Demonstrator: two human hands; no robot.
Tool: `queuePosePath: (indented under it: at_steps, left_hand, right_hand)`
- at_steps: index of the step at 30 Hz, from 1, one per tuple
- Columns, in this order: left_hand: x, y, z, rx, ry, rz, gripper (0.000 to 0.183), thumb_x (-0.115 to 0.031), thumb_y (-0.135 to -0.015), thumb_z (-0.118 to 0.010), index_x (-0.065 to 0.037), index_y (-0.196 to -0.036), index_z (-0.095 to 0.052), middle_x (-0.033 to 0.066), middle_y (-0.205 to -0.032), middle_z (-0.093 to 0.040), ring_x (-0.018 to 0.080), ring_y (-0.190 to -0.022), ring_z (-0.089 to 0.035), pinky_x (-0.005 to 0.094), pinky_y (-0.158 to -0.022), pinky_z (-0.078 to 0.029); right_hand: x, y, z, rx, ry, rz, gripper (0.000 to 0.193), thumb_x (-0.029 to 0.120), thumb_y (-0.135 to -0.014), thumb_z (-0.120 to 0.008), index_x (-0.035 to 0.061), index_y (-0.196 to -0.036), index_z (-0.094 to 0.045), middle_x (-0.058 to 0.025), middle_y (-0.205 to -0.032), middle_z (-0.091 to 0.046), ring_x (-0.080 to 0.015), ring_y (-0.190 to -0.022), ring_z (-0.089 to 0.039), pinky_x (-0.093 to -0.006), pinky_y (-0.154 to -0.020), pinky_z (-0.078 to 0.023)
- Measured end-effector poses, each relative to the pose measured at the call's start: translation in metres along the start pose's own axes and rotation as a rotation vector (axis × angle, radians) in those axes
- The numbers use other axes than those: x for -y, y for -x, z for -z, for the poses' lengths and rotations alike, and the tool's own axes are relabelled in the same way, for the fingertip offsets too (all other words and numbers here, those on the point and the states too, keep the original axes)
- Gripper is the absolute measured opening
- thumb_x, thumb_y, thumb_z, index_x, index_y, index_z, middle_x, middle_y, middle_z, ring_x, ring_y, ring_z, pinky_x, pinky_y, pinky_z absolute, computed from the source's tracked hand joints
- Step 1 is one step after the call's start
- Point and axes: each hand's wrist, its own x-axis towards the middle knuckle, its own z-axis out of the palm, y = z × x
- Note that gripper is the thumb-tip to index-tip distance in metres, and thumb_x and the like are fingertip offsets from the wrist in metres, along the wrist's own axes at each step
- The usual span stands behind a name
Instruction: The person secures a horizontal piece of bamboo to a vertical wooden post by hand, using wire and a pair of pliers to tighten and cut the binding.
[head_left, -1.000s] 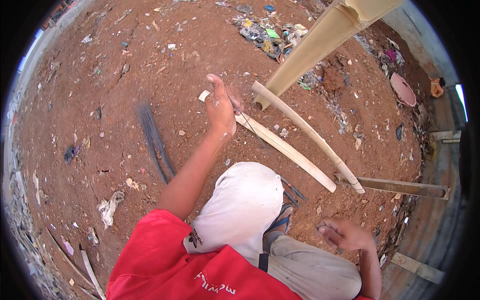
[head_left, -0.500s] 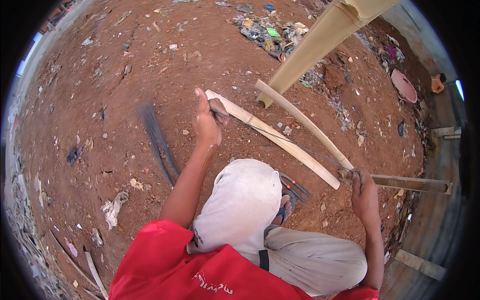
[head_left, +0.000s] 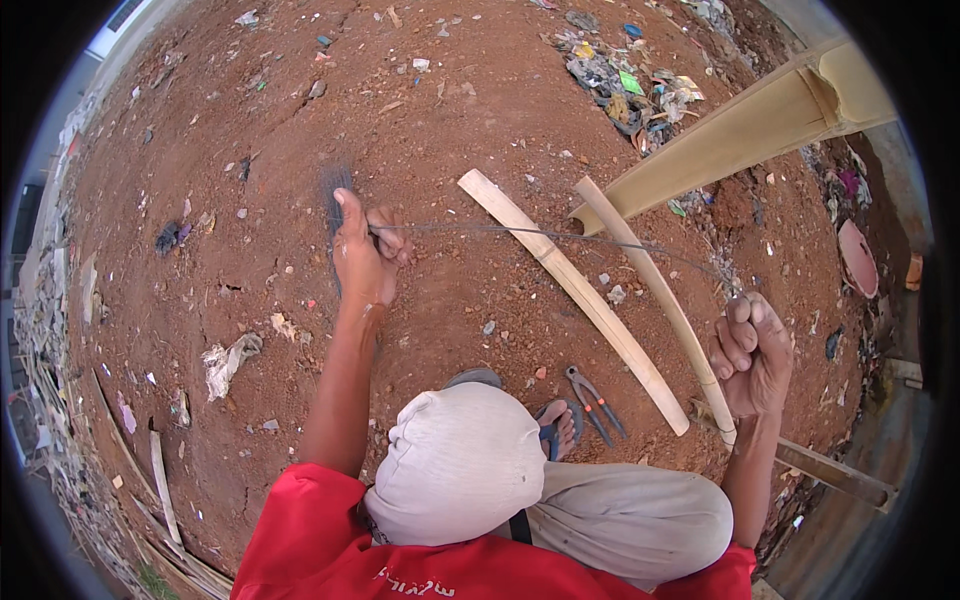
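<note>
A thin dark wire (head_left: 470, 227) runs in a slack line between my raised hands, over two pale bamboo strips. My left hand (head_left: 365, 255) has its fingers curled on one end, thumb pointing up. Beneath that hand on the soil lies a bundle of dark wires (head_left: 333, 205), partly covered by it. At the wire's other end my right hand (head_left: 752, 352) is closed, with the tip at its fingers. The wide split bamboo strip (head_left: 590, 300) lies slanting across the ground. A narrower curved bamboo strip (head_left: 655, 280) rests to its right, its near end beside my right hand.
Pincers with black and orange handles (head_left: 595, 402) lie by my sandalled foot (head_left: 558, 428). A large split bamboo length (head_left: 740, 135) slants in from the far right. Another bamboo piece (head_left: 835, 475) lies at right. Litter (head_left: 630, 90) is heaped on the far soil.
My left hand has moved left, off the wide strip's far end to over the wire bundle. My right hand has come up from the narrow strip's near end. The wire now hangs above the strips.
</note>
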Motion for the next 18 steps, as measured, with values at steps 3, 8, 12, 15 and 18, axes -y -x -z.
queuePosePath:
  at_steps: [3, 8, 12, 15, 18]
  left_hand:
    - [-0.012, 0.009, 0.030, -0.113, -0.186, -0.132, 0.070, -0.060, -0.097, -0.037, -0.011, -0.048, -0.033, -0.0003, -0.049, -0.026, 0.0136, -0.045, -0.027, 0.0295, -0.044, -0.027]
    - [-0.033, 0.019, 0.055, -0.223, -0.283, -0.234, 0.068, -0.058, -0.099, -0.037, -0.012, -0.049, -0.034, -0.0005, -0.048, -0.026, 0.0129, -0.043, -0.029, 0.0277, -0.043, -0.027]
    - [-0.026, 0.020, 0.094, -0.453, -0.480, -0.303, 0.064, -0.058, -0.098, -0.040, -0.012, -0.054, -0.036, 0.0017, -0.047, -0.037, 0.0127, -0.041, -0.039, 0.0293, -0.039, -0.032]
    - [-0.005, 0.024, 0.077, -0.505, -0.488, -0.174, 0.062, -0.060, -0.097, -0.039, -0.012, -0.058, -0.041, 0.0019, -0.050, -0.040, 0.0131, -0.042, -0.039, 0.0286, -0.040, -0.032]
    - [-0.012, 0.016, 0.065, -0.425, -0.409, -0.123, 0.064, -0.062, -0.096, -0.040, -0.012, -0.057, -0.041, 0.0019, -0.049, -0.039, 0.0137, -0.042, -0.039, 0.0285, -0.042, -0.032]
  right_hand:
    - [-0.039, -0.026, 0.050, -0.185, 1.398, -0.214, 0.022, 0.014, -0.099, -0.046, -0.0007, -0.096, -0.062, -0.0123, -0.079, -0.064, -0.0267, -0.066, -0.062, -0.0356, -0.060, -0.050]
    - [-0.105, -0.027, 0.075, 1.085, 1.328, -0.572, 0.024, 0.019, -0.098, -0.049, -0.0015, -0.099, -0.061, -0.0194, -0.091, -0.068, -0.0355, -0.080, -0.066, -0.0398, -0.073, -0.052]
    - [-0.077, -0.042, 0.065, 0.887, 0.543, -0.725, 0.026, 0.024, -0.099, -0.050, 0.0006, -0.097, -0.062, -0.0117, -0.074, -0.063, -0.0247, -0.059, -0.058, -0.0357, -0.057, -0.048]
    - [-0.081, -0.059, 0.096, 0.645, -0.338, -0.567, 0.027, 0.025, -0.100, -0.050, 0.0011, -0.094, -0.062, -0.0017, -0.067, -0.056, -0.0127, -0.054, -0.049, -0.0289, -0.051, -0.043]
    - [-0.081, -0.066, 0.118, 0.374, -0.271, -0.434, 0.027, 0.023, -0.102, -0.046, 0.0012, -0.097, -0.061, 0.0029, -0.060, -0.047, -0.0093, -0.050, -0.038, -0.0284, -0.049, -0.035]
